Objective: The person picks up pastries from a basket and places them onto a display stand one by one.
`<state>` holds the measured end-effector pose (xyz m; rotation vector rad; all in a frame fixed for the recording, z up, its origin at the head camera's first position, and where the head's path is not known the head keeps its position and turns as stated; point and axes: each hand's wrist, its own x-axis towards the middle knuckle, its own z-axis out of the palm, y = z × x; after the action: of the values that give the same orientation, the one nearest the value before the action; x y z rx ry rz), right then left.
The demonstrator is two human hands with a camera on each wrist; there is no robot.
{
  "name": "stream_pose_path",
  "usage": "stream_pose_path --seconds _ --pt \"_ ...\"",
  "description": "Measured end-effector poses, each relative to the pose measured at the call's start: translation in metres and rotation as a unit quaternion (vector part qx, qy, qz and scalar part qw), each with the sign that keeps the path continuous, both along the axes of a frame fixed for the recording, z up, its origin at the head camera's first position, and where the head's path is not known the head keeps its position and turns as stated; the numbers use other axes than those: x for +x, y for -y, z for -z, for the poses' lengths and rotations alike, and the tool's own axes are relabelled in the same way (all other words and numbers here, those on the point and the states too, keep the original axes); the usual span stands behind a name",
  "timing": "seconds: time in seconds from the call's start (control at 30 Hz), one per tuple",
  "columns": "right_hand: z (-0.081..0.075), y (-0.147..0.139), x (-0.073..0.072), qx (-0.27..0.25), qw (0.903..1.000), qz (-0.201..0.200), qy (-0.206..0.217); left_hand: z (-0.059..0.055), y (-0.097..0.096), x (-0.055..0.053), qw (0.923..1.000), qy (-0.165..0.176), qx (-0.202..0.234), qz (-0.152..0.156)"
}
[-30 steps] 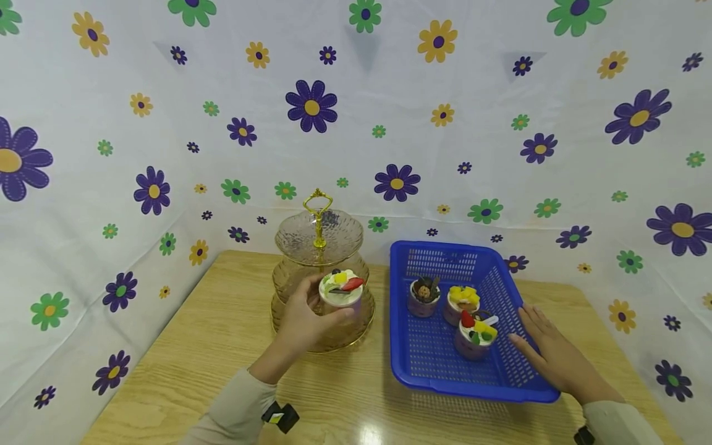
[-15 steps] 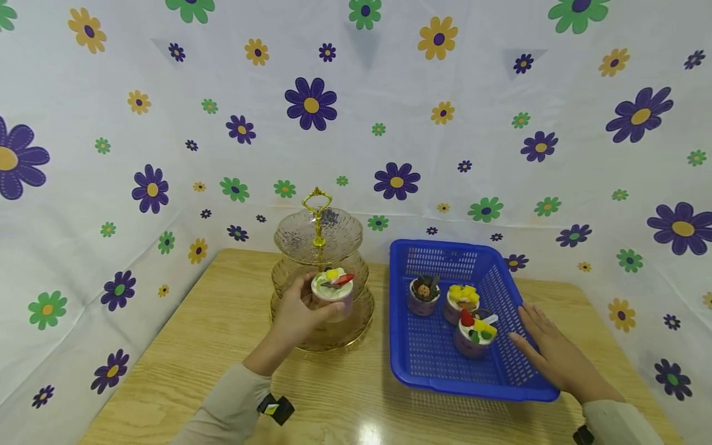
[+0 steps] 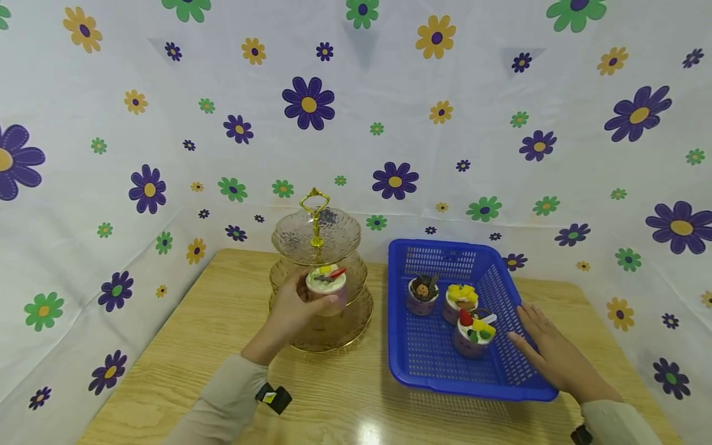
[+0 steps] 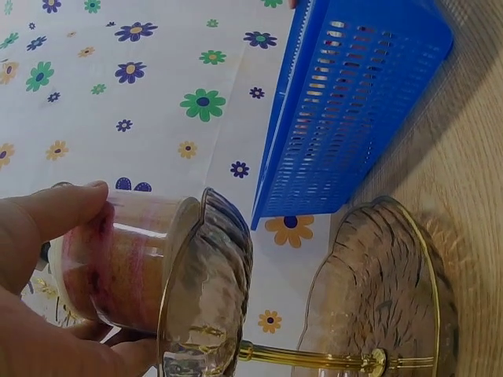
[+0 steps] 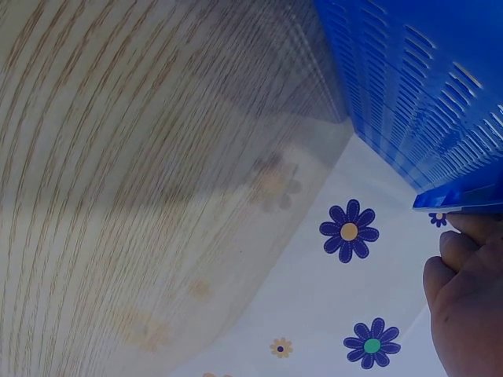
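Note:
My left hand (image 3: 288, 314) grips a dessert cup (image 3: 328, 285) round its side, thumb on the near side. Cream, yellow fruit pieces and a red strawberry slice top the cup. It is at the middle tier of a three-tier glass stand (image 3: 295, 235) with a gold handle. In the left wrist view the cup's base (image 4: 177, 236) lies against or just inside the rim of a ribbed plate (image 4: 216, 283); I cannot tell if it bears on it. My right hand (image 3: 562, 361) rests on the right rim of a blue basket (image 3: 396, 346), fingers extended.
Inside the basket stand a chocolate-topped cup (image 3: 423, 300), a yellow-fruit cup (image 3: 461, 300) and a strawberry-topped cup (image 3: 473, 337). The wooden table (image 3: 206, 321) carries the stand and basket. A flowered white cloth (image 3: 356, 142) hangs behind and at the sides.
My left hand has moved the dessert cup slightly left and lower, in toward the stand's middle tier. The right hand stays on the basket rim.

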<state>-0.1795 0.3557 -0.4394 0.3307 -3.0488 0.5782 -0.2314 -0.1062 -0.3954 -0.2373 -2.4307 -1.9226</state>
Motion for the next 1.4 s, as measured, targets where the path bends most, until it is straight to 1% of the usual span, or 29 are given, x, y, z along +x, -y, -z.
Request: stream_pose_path --seconds 0.17,0.23,0.4,0.53,0.63,0.73,0.9,1.0,1.2,1.4 --pt "0.001 -0.001 0.000 -0.002 1.0000 -0.002 -0.006 0.000 0.002 -0.007 0.9995 0.020 -0.025 -0.007" --pt "0.001 -0.002 0.000 -0.002 1.0000 -0.003 -0.008 0.001 0.002 -0.011 0.9992 0.029 -0.027 -0.011" --pt "0.001 -0.002 0.000 -0.003 1.0000 -0.003 -0.008 0.006 0.000 -0.017 0.9988 0.027 -0.035 -0.023" --pt "0.001 -0.001 0.001 -0.005 1.0000 -0.003 -0.007 0.008 -0.001 -0.017 0.9977 0.028 -0.051 -0.036" --pt "0.001 -0.001 0.000 -0.006 0.9999 -0.007 -0.012 0.007 -0.003 -0.017 0.9968 0.018 -0.066 -0.042" --pt "0.001 -0.002 0.000 -0.005 0.9998 -0.011 -0.017 0.006 -0.005 -0.017 0.9959 -0.003 -0.080 -0.043" --pt "0.001 -0.002 0.000 -0.009 0.9997 -0.013 -0.019 0.006 -0.006 -0.019 0.9959 -0.036 -0.079 -0.025" --pt "0.000 -0.001 -0.001 -0.009 0.9998 -0.011 -0.015 0.005 -0.007 -0.020 0.9958 -0.049 -0.074 -0.020" --pt "0.000 -0.001 -0.001 -0.010 0.9998 -0.011 -0.009 0.005 -0.008 -0.020 0.9961 -0.048 -0.070 -0.026" --pt "-0.001 -0.001 0.000 -0.012 0.9999 -0.010 -0.006 0.006 -0.007 -0.019 0.9945 -0.052 -0.088 -0.025"
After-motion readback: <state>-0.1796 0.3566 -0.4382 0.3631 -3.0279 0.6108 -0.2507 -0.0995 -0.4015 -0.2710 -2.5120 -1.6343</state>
